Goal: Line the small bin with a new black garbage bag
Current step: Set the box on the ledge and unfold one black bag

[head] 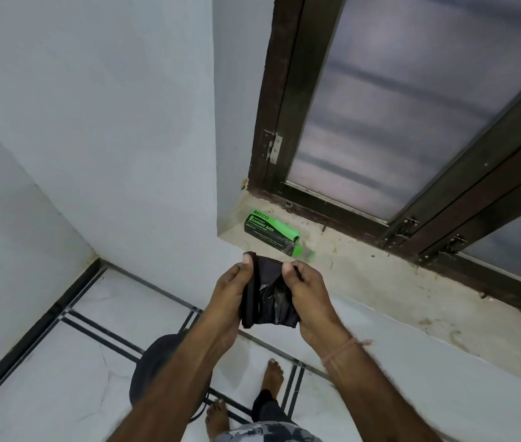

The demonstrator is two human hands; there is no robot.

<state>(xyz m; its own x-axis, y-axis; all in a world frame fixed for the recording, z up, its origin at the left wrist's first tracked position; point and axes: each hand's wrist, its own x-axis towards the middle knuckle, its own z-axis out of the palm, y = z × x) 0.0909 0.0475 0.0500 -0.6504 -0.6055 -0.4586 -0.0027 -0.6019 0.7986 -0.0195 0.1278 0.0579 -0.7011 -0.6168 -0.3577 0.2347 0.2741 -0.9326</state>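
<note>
1. Nearest me, at the bottom edge, I see two bare feet (243,397) on the white tiled floor (61,378), with dark grout lines crossing under them.
2. Just left of the feet sits the small bin (163,368) — dark, round, mostly hidden behind my left forearm, so I cannot tell whether anything lines it.
3. Above that, both arms reach forward; a thin reddish thread (343,348) circles the right wrist.
4. The left hand (230,295) has its grip closed on the left edge of a folded black garbage bag (268,295), thumb pressed on the top corner.
5. The right hand (308,298) is closed on the bag's right side, thumb on top — the bag is stretched between the two hands, still largely folded, held in the air well above the bin.
6. Just beyond the hands, a green and black box of garbage bags (270,230) lies on the dusty window sill (380,275), its end flap open.
7. Farthest off, a dark wooden window frame (284,90) holds frosted glass, beside a pale wall (93,122).
</note>
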